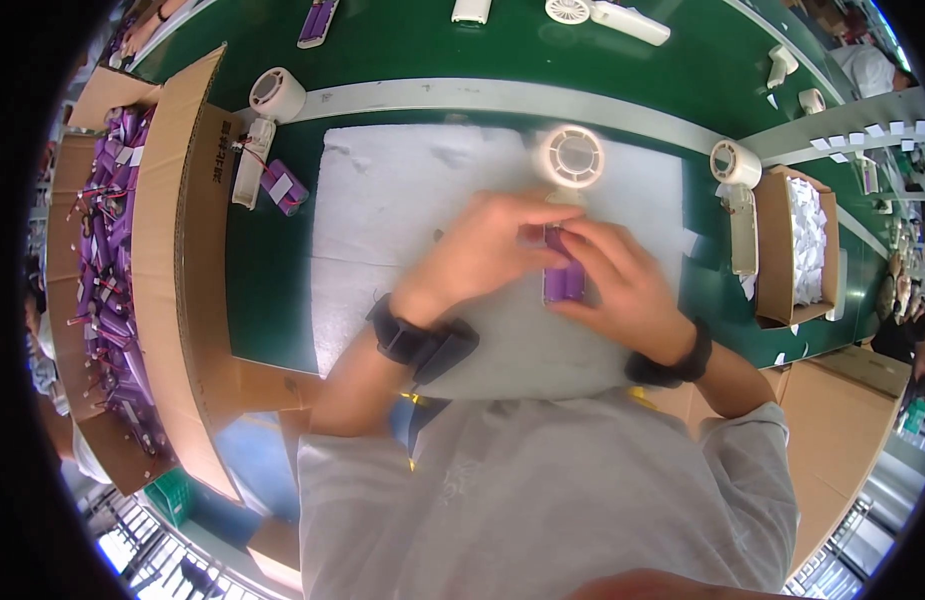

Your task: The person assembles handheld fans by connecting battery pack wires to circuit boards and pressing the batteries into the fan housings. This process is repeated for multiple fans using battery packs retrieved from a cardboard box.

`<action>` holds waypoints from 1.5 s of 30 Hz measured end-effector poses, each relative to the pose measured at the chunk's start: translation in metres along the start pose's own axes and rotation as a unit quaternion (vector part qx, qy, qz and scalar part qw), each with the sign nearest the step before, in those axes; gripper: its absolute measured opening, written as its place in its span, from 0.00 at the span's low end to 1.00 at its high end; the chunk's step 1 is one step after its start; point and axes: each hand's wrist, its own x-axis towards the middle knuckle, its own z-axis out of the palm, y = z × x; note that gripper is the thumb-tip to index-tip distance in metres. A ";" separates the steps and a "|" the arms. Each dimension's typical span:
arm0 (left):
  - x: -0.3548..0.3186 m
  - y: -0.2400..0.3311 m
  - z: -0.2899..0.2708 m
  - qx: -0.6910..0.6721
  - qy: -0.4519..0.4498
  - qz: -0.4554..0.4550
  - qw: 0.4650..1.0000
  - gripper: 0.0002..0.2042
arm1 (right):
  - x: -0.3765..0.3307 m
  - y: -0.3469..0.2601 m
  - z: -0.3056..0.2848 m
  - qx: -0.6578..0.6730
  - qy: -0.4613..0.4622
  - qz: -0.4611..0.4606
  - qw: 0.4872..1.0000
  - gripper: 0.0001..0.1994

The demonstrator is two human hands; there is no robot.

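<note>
A white handheld fan [570, 158] lies on the white foam mat [372, 230], its round head pointing away from me. A purple battery pack [564, 284] shows in its open handle, partly covered by my fingers. My left hand [487, 245] reaches over from the left, fingers closed at the upper end of the battery pack; motion blurs them. From the right, my right hand [627, 285] curls round the handle, thumb at the lower end and fingertips near the left ones. Any wires under the fingertips are hidden.
At left stands a tall cardboard box [187, 270] of purple battery packs. Beside it lie another open fan [276, 95] and a loose battery pack [283, 187]. On the right are a fan [734, 163] and a carton [774, 250] of white pieces. A metal rail [412, 97] crosses behind the mat.
</note>
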 end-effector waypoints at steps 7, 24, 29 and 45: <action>-0.002 -0.003 -0.002 0.038 0.101 0.013 0.994 0.25 | 0.049 0.064 -0.005 -0.134 0.048 0.215 0.966 0.28; 0.009 -0.028 -0.031 0.177 0.424 -0.008 0.888 0.19 | 0.120 0.194 -0.050 -0.264 0.062 0.221 0.937 0.08; -0.015 -0.061 -0.096 0.284 0.603 -0.107 0.737 0.28 | 0.068 0.085 -0.046 -0.175 0.086 0.133 0.972 0.08; -0.044 -0.050 -0.138 0.287 0.636 -0.165 0.697 0.08 | -0.003 0.031 0.014 0.040 0.006 -0.074 0.996 0.11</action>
